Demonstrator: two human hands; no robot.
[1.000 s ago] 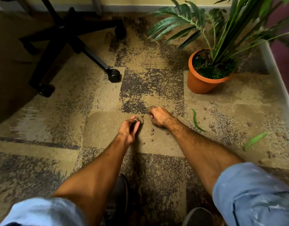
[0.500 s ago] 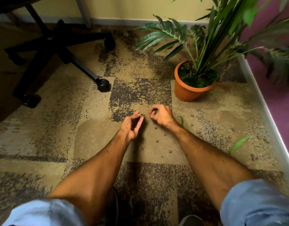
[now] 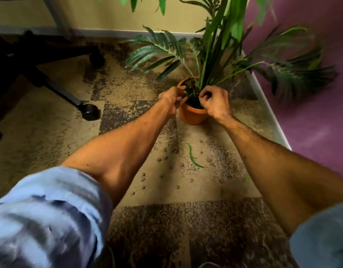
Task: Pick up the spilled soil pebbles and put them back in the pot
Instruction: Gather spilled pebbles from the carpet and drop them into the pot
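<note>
Both hands are bunched up, fingers curled in, right over the round orange clay pot. The left hand is at the pot's left rim and the right hand is at its right rim, both just above the dark soil. Are there pebbles inside those curled fingers? I cannot tell, because nothing shows between them and the picture is a bit blurry.

I think this is the drop-off step. Lots of small round brown soil pebbles lie on the patchy tan and brown carpet, between the two arms and nearer the person than the pot. So the job looks far from done. Next, the fingers need to open over the soil, inside the rim, then reach down for more.

Tall green plant leaves stand up close to the right hand, so go gently there. A long white ledge runs along the right. A black chair wheel is well apart on the left. One thin fallen green leaf lies among the pebbles. The carpet between the arms gives the most room to move.
</note>
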